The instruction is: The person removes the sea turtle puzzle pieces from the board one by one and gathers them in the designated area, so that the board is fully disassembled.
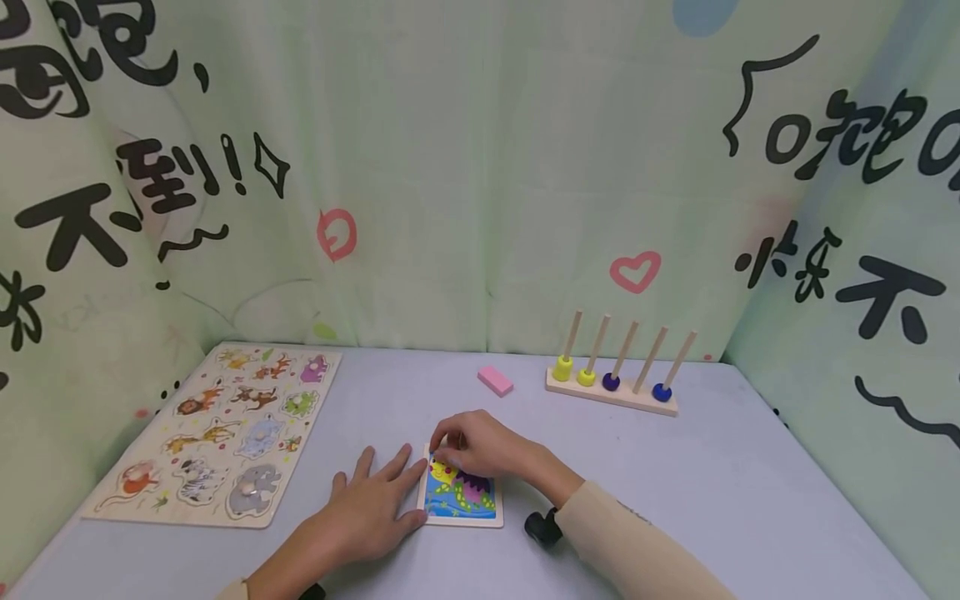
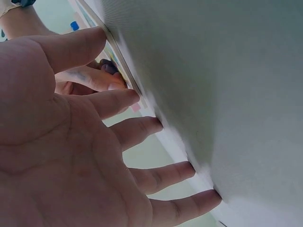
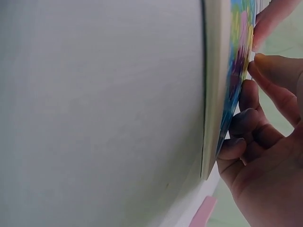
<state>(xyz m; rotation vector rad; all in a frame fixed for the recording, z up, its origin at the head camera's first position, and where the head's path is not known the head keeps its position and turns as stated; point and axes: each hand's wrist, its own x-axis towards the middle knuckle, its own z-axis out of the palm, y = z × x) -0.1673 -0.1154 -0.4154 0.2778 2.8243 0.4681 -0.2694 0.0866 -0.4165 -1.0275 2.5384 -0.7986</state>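
A small picture board (image 1: 468,503) with a light wooden rim lies on the table, showing a yellow, green and purple creature on blue. Along its left side rests my left hand (image 1: 367,517), fingers spread and straight, with thumb and index finger at the rim. In the left wrist view those fingertips touch down along the board and tabletop. My right hand (image 1: 487,446) reaches over the board's upper left corner. The right wrist view shows its fingers (image 3: 244,120) curled against the picture, thumb and index tips close together at the surface; I cannot tell whether they pinch anything.
A large wooden animal puzzle (image 1: 180,516) lies on the left. Behind the small board is a pink block (image 1: 496,381). At the back right stands a peg stand (image 1: 611,401) with several upright pegs bearing yellow and dark blue pieces. Printed curtains (image 1: 450,167) enclose the table's back and sides.
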